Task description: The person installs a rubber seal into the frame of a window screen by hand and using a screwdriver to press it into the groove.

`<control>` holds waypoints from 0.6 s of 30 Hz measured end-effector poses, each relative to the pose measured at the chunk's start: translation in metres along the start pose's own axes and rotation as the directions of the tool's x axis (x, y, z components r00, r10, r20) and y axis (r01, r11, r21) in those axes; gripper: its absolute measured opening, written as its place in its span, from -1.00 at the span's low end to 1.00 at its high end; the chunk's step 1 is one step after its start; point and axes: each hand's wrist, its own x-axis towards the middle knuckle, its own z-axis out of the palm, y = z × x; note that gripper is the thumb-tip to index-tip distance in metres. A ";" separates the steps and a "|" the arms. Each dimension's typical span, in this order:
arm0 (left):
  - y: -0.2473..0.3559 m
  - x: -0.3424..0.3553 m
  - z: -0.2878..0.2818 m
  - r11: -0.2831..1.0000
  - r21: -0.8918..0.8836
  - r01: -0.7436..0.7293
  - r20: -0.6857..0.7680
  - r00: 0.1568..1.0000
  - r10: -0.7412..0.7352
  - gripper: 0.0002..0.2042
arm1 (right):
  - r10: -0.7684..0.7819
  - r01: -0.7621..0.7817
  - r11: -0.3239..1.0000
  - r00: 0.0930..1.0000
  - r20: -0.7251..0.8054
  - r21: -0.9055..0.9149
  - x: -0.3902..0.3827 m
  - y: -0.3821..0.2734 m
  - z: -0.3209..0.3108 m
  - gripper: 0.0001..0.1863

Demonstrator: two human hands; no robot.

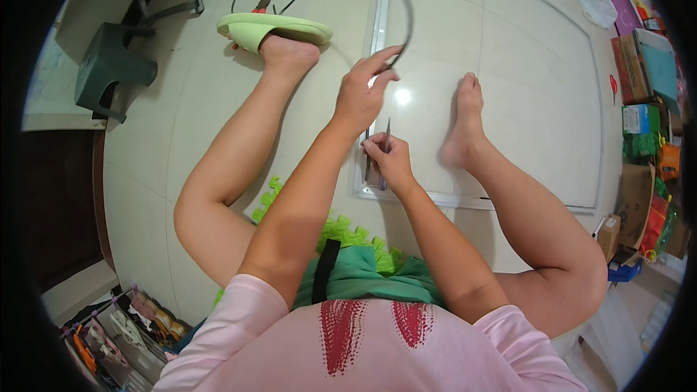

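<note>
A thin black cord [412,18] arcs up from my left hand [363,91] and loops back toward the far left. The thumb and forefinger of that hand are closed on it above the frame's left rail. Just below, my right hand [390,162] grips a slim pointed tool [388,131], its metal tip directed away from me; its exact kind is unclear. A short dark length beside these fingers looks like the cord's lower part. Both hands are over the near left corner of a large pale rectangular frame [443,199], flat on the tiles between my legs.
Red-handled pliers [263,3] lie behind the light green slipper [290,27] on my left foot. A dark green stool [112,65] stands at the left. Boxes and bags [639,120] line the right side. I sit at a bright green foam mat [348,231].
</note>
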 end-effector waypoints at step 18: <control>-0.082 -0.149 0.004 0.812 0.469 0.347 -0.282 0.930 -0.234 -0.86 | 0.103 -0.145 0.968 0.974 -0.203 -0.205 0.027 0.001 -0.007 -0.86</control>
